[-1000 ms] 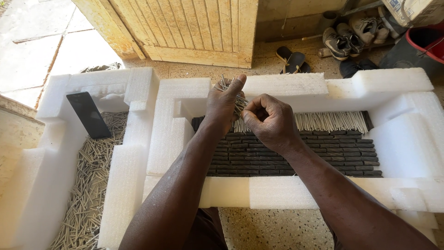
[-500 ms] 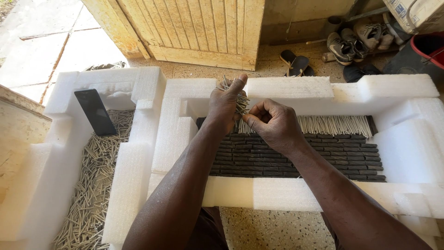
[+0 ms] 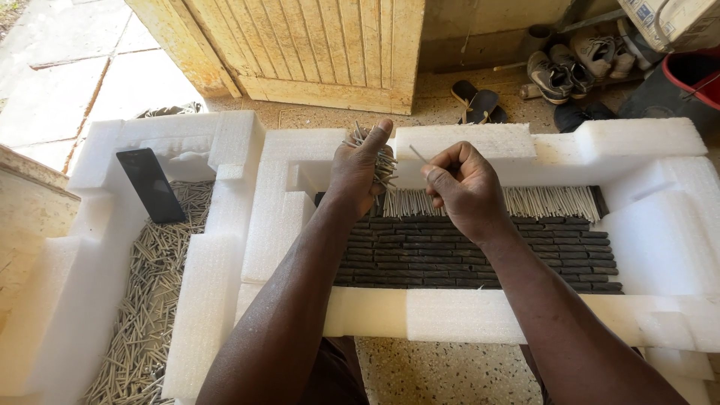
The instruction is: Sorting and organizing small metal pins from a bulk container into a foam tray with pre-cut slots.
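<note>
While raised over the far edge of the white foam tray [image 3: 480, 311], left hand [image 3: 360, 169] closed around a bundle of thin pale sticks [image 3: 382, 166], thumb up, stick ends fanning out above and to the right of the fist. Right hand [image 3: 465, 187] just beside it, fingers curled, thumb and forefinger pinching a single stick [image 3: 418, 154] that points up and to the left. Both hands close together, not quite touching.

Below them, inside the tray, a row of pale sticks [image 3: 551, 201] standing along the back wall, and in front of it a dark slatted block [image 3: 480, 255] filling the tray's floor.

To the left, a second foam tray [image 3: 206, 307] full of loose pale sticks [image 3: 150, 307], with a black phone [image 3: 150, 184] leaning against its inner wall.

Beyond, a yellow wooden door [image 3: 322, 45], and on the floor a pair of sandals [image 3: 474, 101] and shoes [image 3: 570, 67]. At far right, part of a red tub [image 3: 694, 75].
</note>
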